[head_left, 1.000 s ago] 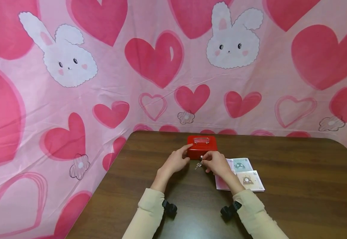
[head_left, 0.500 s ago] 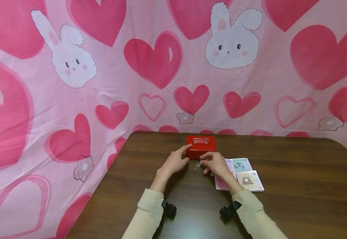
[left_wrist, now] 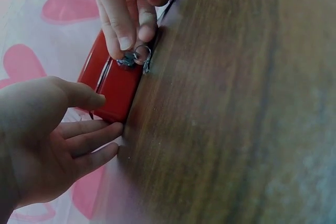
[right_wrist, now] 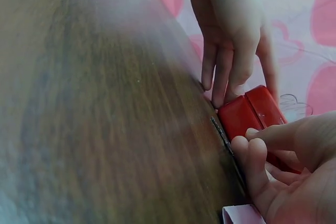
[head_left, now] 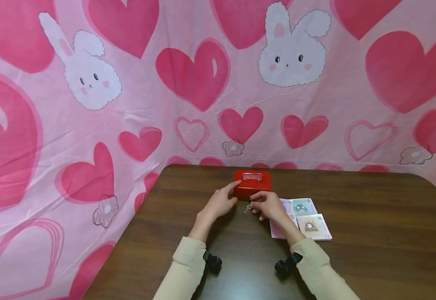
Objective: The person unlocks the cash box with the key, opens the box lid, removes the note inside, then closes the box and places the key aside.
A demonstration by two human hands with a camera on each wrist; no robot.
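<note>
A small red cash box point(head_left: 257, 183) with a metal carry handle point(head_left: 252, 176) stands near the table's far edge, lid down. At its front, my right hand point(head_left: 269, 205) pinches a small key point(left_wrist: 127, 59) between thumb and index finger, right at the lock. From that key, a ring point(left_wrist: 149, 51) holds a second key point(head_left: 247, 209) that dangles toward the tabletop. The lock itself is hidden behind the fingers. My left hand point(head_left: 219, 203) rests against the box's left end, its fingers point(left_wrist: 89, 141) fairly straight, one digit lying over the lid's edge.
Right of the box, partly beneath my right forearm, lie stacks of play banknotes: a pink one point(head_left: 278, 230), a blue-green one point(head_left: 303, 206) and a cream one point(head_left: 313, 227). The brown wooden table point(head_left: 383, 233) meets a pink heart-patterned cloth point(head_left: 240, 91) behind.
My right hand has shifted slightly left and its fingers have turned at the lock, covering more of the keys. My left hand stays against the box.
</note>
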